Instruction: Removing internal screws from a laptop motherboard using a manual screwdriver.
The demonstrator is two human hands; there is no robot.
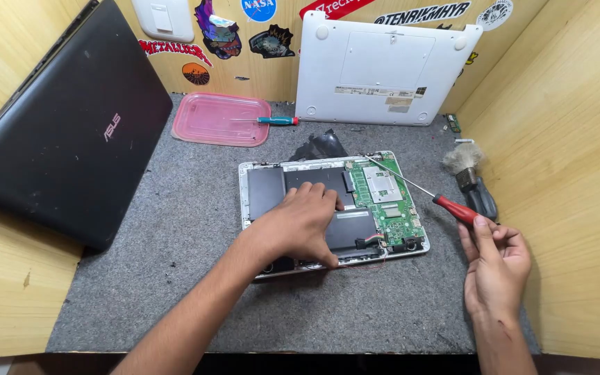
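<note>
An opened white laptop (251,208) lies on the grey mat with its black battery (352,228) and green circuit board (383,191) exposed. My left hand (300,226) rests flat on the battery, fingers spread over it. My right hand (498,260) holds a red-handled screwdriver (453,207) to the right of the laptop. Its long shaft slants up-left, and the tip is over the laptop's top edge near the board.
A removed white bottom cover (376,66) leans on the back wall. A closed black laptop (64,125) leans at the left. A pink tray (217,118) with a teal screwdriver (276,121) sits behind. A brush (467,167) lies at the right, by the wooden wall (571,160).
</note>
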